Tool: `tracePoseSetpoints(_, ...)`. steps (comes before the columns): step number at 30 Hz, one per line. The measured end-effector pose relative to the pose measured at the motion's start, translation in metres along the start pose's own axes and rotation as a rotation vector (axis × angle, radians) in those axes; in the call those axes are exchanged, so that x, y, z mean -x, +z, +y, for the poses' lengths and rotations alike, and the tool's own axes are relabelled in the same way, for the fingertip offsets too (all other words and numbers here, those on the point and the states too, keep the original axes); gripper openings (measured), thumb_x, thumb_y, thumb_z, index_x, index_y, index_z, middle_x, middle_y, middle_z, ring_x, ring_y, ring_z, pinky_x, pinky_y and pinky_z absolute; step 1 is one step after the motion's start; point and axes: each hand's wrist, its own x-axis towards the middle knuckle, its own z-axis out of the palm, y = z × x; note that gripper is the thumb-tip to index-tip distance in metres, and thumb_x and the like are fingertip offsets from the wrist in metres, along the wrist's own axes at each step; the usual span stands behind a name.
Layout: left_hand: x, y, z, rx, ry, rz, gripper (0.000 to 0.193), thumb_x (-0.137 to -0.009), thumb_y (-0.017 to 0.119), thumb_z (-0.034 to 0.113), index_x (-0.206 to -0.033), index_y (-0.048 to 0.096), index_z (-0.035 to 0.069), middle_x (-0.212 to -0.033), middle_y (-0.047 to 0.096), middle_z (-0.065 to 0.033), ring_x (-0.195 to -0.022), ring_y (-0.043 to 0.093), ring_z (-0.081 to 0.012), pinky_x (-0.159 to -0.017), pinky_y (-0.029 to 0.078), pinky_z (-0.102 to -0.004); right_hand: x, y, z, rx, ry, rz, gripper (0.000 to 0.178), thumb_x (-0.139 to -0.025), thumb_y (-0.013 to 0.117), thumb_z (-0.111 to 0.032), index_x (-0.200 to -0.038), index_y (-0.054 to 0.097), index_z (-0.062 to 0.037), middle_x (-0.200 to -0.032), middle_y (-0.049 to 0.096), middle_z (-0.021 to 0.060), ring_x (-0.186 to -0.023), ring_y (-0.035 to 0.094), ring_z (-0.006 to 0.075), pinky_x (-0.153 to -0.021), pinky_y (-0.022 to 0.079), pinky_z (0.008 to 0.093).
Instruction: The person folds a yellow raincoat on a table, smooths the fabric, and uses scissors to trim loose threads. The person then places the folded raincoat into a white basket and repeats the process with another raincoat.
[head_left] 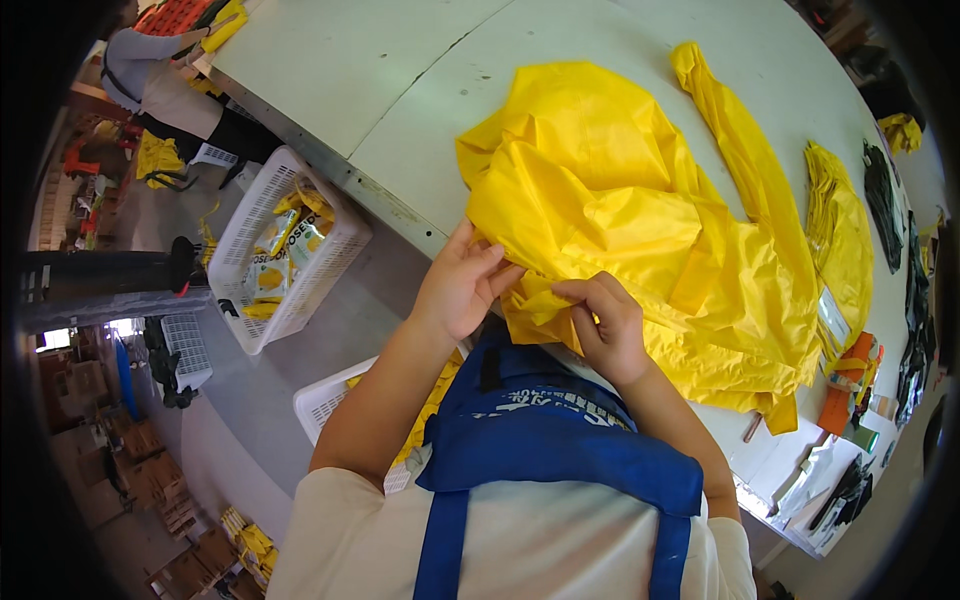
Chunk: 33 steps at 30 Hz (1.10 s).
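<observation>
A shiny yellow raincoat [640,220] lies bunched on the table, with a rounded, hood-like part at the far side and one sleeve [745,150] stretched away on the right. At its near left edge my left hand [465,282] holds the fabric, the thumb on top and some fingertips tucked under the cloth. My right hand [606,325] pinches a small fold of the same raincoat between thumb and forefinger, its other fingers curled. A short stretch of gathered yellow cloth runs between the two hands, close in front of my blue apron [560,440].
The pale table [420,130] has its edge along my left. White baskets [345,245] with yellow packages stand below it. Folded yellow garments [838,230], black bundles [882,205] and an orange item [848,385] lie at right. Another person [175,85] works at far left.
</observation>
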Motion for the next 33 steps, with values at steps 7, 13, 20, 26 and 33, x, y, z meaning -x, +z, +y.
tracePoseSetpoints(7, 0.015, 0.013, 0.006, -0.561, 0.187, -0.077, 0.075, -0.085, 0.063, 0.003, -0.145, 0.019, 0.005, -0.091, 0.063, -0.0069, -0.079, 0.060, -0.0108, -0.071, 0.049, -0.0228, -0.012, -0.009, -0.016, 0.077, -0.256, -0.008, 0.027, -0.066, 0.067, 0.003, -0.092, 0.063, -0.0054, -0.088, 0.058, 0.0109, -0.077, 0.058, 0.0271, -0.068, 0.048, 0.0350)
tracePoseSetpoints(13, 0.032, 0.020, 0.000, -1.074, 0.398, -0.168, 0.062, -0.083, 0.063, -0.002, -0.138, 0.035, 0.000, -0.081, 0.064, -0.0034, -0.072, 0.057, -0.0056, -0.064, 0.047, -0.0199, -0.006, -0.006, -0.014, -0.060, -0.119, 0.075, 0.020, -0.070, 0.070, 0.002, -0.087, 0.061, -0.0025, -0.089, 0.059, 0.0131, -0.078, 0.060, 0.0273, -0.067, 0.049, 0.0315)
tracePoseSetpoints(20, 0.035, 0.017, -0.005, -1.078, 0.510, -0.172, 0.055, -0.078, 0.070, 0.010, -0.127, 0.046, 0.002, -0.083, 0.066, -0.0094, -0.075, 0.066, -0.0163, -0.066, 0.050, -0.0242, -0.007, -0.003, -0.017, -0.070, -0.092, 0.108, 0.015, -0.073, 0.069, 0.001, -0.085, 0.059, -0.0017, -0.087, 0.059, 0.0135, -0.075, 0.059, 0.0274, -0.065, 0.048, 0.0314)
tracePoseSetpoints(26, 0.022, -0.011, -0.017, -0.994, 0.425, -0.172, 0.055, -0.079, 0.068, 0.003, -0.127, 0.041, 0.002, -0.090, 0.066, -0.0086, -0.081, 0.065, -0.0154, -0.072, 0.052, -0.0271, -0.014, -0.028, -0.002, -0.126, -0.014, -0.070, 0.022, -0.077, 0.068, -0.006, -0.095, 0.058, -0.0012, -0.090, 0.059, 0.0134, -0.082, 0.059, 0.0294, -0.072, 0.048, 0.0332)
tracePoseSetpoints(33, 0.025, -0.089, -0.016, -0.752, -0.062, -0.047, 0.055, -0.082, 0.057, 0.001, -0.131, 0.032, 0.000, -0.116, 0.055, -0.0173, -0.115, 0.052, -0.0222, -0.095, 0.043, -0.0365, -0.012, -0.198, 0.171, 0.409, 0.457, 0.526, 0.033, -0.080, 0.069, -0.016, -0.107, 0.057, -0.0012, -0.098, 0.062, 0.0121, -0.088, 0.061, 0.0231, -0.078, 0.049, 0.0338)
